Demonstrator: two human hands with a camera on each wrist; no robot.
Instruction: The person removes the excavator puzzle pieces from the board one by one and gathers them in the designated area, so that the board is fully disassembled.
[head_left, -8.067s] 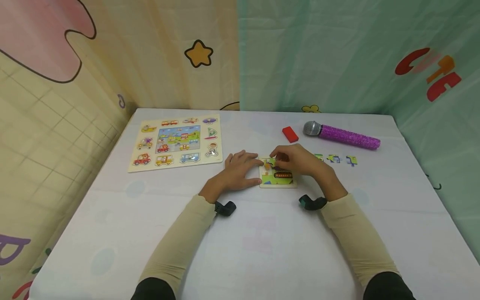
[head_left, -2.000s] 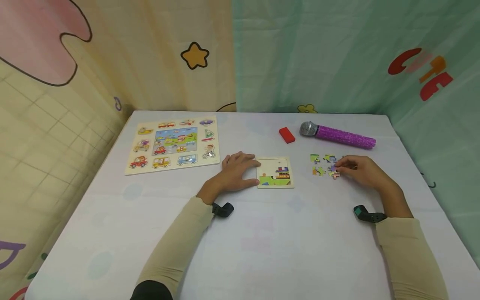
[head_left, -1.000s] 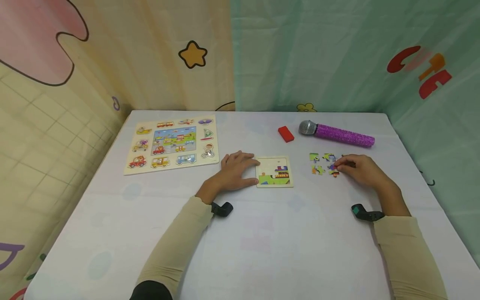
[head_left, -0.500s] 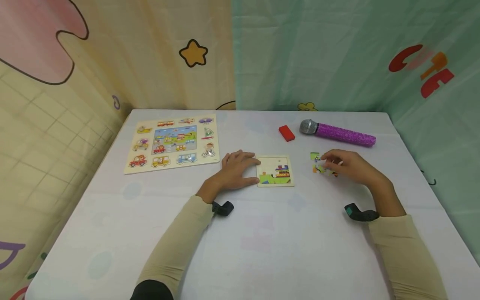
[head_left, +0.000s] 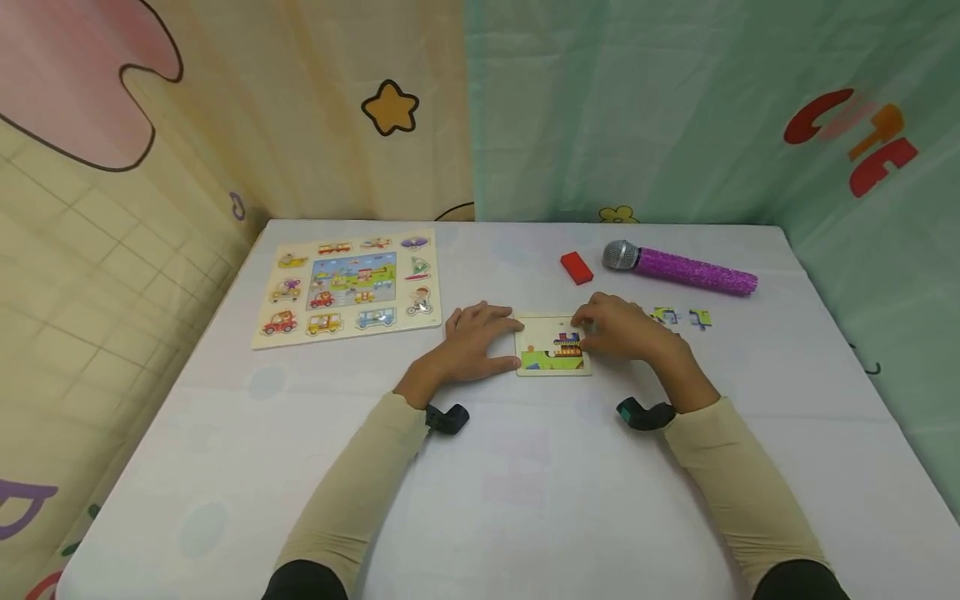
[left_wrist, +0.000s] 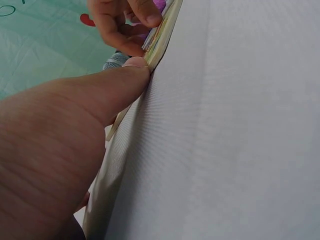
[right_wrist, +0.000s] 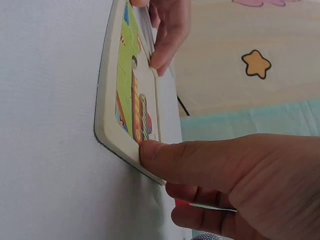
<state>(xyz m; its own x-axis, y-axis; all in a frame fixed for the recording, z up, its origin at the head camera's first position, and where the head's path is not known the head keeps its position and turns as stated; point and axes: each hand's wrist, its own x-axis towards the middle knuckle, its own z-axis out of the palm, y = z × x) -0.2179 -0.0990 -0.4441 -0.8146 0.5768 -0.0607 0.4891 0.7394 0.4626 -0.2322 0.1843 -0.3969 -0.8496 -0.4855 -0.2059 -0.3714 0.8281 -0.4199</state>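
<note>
A small wooden jigsaw board (head_left: 542, 324) lies mid-table, partly filled with green ground and a red-and-yellow train (head_left: 567, 342); its upper left is bare. My left hand (head_left: 478, 340) lies flat beside it with fingers extended, thumb and index tips at its left edge. The left thumb (left_wrist: 122, 80) meets the board's rim in the left wrist view. My right hand (head_left: 622, 329) is at the board's right side, its thumb (right_wrist: 155, 152) on the frame next to the train and its other fingers bent. I cannot tell if a puzzle piece is behind that thumb.
Loose jigsaw pieces (head_left: 701, 319) lie right of the board, some hidden by the right hand. Behind are a red block (head_left: 577, 268) and a glittery purple microphone (head_left: 693, 273). A larger vehicle puzzle board (head_left: 352, 329) lies at the back left. Curtains (head_left: 600, 108) hang behind the table.
My right hand has moved left from the loose pieces to the board's right edge. The left hand has stayed at the board's left edge. Earlier, the right hand was over the board's upper part.
</note>
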